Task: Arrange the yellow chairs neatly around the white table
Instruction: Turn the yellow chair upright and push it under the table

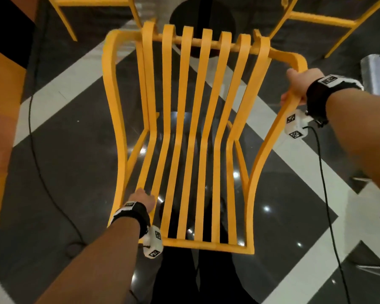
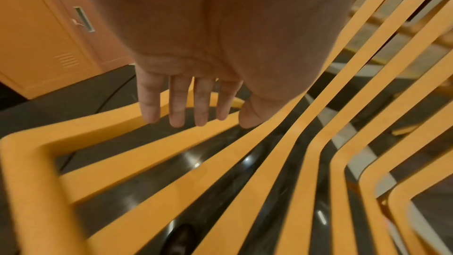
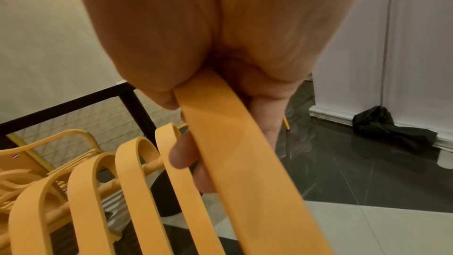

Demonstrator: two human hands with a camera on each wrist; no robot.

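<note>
Yellow chair (image 1: 191, 137) between both hands, long axis 12-to-6, front edge toward 12; right hand (image 1: 301, 86) fingers (image 3: 183, 154) wrapped round armrest at 2; left hand (image 1: 142, 199) fingers (image 2: 177, 104) straight, released, over slats at 7; counter (image 3: 61, 102) beyond 12.

Bare forearms, black wristbands (image 1: 316, 97), white marker-tagged camera modules (image 1: 295, 126), black cables (image 1: 323, 172)

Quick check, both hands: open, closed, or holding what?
Left hand: open, fingers straight over the yellow chair back slats.
Right hand: closed, gripping the chair's armrest.
</note>
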